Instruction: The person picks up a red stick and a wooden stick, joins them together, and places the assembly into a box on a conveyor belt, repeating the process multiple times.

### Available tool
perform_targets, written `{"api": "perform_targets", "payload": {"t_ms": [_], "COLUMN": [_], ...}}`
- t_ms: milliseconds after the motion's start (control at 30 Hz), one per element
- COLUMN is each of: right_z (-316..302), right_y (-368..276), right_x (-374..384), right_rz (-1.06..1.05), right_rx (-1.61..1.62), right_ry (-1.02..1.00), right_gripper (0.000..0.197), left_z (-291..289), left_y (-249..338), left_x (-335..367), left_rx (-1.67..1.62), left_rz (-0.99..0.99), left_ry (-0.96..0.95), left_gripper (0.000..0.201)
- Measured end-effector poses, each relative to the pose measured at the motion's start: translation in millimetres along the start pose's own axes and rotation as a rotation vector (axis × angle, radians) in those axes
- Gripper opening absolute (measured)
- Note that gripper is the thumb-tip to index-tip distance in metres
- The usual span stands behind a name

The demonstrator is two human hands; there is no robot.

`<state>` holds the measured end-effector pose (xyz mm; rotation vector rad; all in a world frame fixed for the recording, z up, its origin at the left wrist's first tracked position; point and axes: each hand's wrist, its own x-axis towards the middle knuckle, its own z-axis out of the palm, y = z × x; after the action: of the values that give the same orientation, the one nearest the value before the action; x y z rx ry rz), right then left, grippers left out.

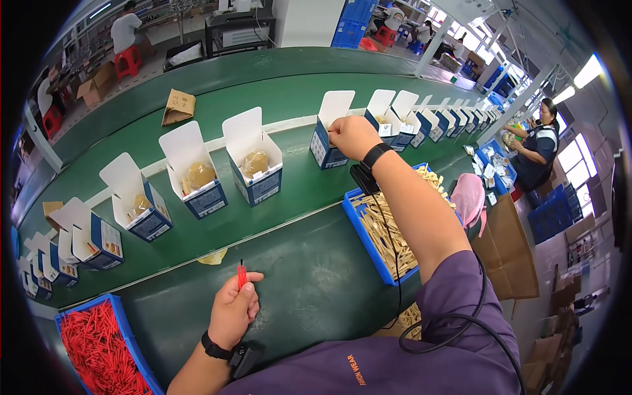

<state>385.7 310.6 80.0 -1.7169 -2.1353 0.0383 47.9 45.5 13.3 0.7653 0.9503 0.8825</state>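
Observation:
My left hand [236, 304] is closed around a few thin red plastic sticks [242, 276], one with a dark tip, and its index finger points out to the right. Farther off, my right hand [355, 137] reaches to the mouth of an open blue and white box [327, 150]. Its fingers are bent together at the box's edge, and whatever they pinch is hidden. Left of that box stands another open box [265, 187] with a round tan item [255, 163] inside. Two similar boxes, one holding a tan item [199, 175], stand farther left.
A blue tray of red sticks [102, 342] lies at the lower left. Under my right forearm is a blue tray of pale wooden sticks [382, 230]. More boxes line the green belt [276, 99]. A brown carton piece [179, 107] lies behind. A co-worker [536, 148] is at the far right.

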Motion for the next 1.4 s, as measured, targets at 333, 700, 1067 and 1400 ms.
{"api": "perform_targets", "payload": {"t_ms": [333,700,1067,1400], "right_z": [5.7,-26.0,-23.1,86.7], "right_y": [7.7,29.9,-108.1,-204.4], "right_x": [-1.9,-171.5,-201.1,-240.7], "right_rz": [-0.140,0.182,0.188,0.253], "right_rx": [-0.069,-0.084,0.820,1.486], "right_ry": [-0.193,-0.347,-0.076,-0.409], "right_gripper": [0.021,0.020,0.011,0.010], "left_z": [-0.7,4.2,-26.5,-47.2], "left_y": [-19.7,-23.5,-33.9,-38.5], "left_x": [0.4,12.4,-19.3,-35.7], "left_rx": [-0.123,-0.070,-0.071,0.022], "left_rz": [0.019,-0.007,0.068,0.034], "left_ry": [0.066,0.057,0.030,0.080], "left_gripper": [0.020,0.021,0.025,0.027]}}
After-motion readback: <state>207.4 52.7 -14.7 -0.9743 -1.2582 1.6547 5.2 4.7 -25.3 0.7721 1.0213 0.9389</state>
